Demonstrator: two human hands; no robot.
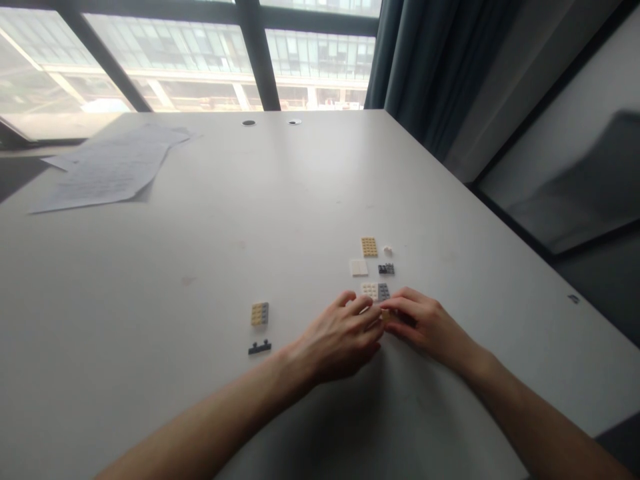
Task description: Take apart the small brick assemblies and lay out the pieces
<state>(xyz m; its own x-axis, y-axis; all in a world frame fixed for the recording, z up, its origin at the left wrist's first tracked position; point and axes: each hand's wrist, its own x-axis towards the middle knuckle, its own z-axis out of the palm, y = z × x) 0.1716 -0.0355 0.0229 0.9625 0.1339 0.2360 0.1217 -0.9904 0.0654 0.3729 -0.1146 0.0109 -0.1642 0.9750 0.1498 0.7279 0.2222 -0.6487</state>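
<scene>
My left hand (347,335) and my right hand (421,319) meet over the near part of the table. Between their fingertips is a small tan toy brick piece (385,315), mostly covered by the fingers. Both hands are closed on it. Just beyond the fingers lie a white studded plate (369,291) and a dark grey studded plate (383,291), side by side. Farther back are a smooth white piece (359,268), a black and grey piece (386,269), a tan studded plate (369,247) and a tiny white piece (388,251).
Left of my hands lie a tan and grey studded block (259,314) and a dark bar with two knobs (260,347). Printed paper sheets (115,167) rest at the white table's (280,193) far left. A window and a dark curtain (425,73) stand beyond its back edge.
</scene>
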